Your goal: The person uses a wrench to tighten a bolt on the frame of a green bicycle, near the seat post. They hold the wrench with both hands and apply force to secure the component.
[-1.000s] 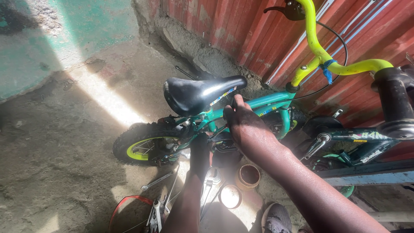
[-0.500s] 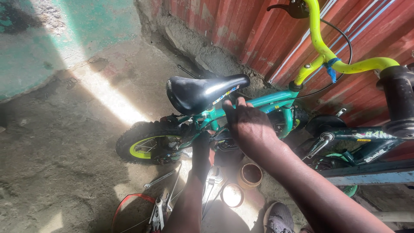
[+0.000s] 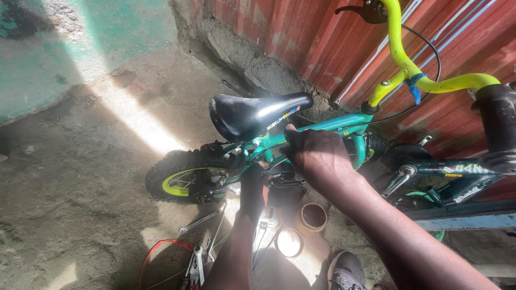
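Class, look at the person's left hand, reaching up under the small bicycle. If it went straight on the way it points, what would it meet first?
Probably the teal frame just below the black saddle: the left hand points up toward it. Depth is unclear, so it may already be touching.

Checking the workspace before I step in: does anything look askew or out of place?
Wrenches and pliers lie scattered on the dirt floor beside the teal bicycle, where the right hand grips the frame. Otherwise nothing stands out.

The saddle [image 3: 252, 114] is glossy black plastic; the frame [image 3: 344, 124] shiny teal-painted metal. The knobby rubber tyre [image 3: 164, 173] looks matt. Floor [image 3: 80, 177] is rough concrete, and the wall [image 3: 322, 43] ribbed red metal.
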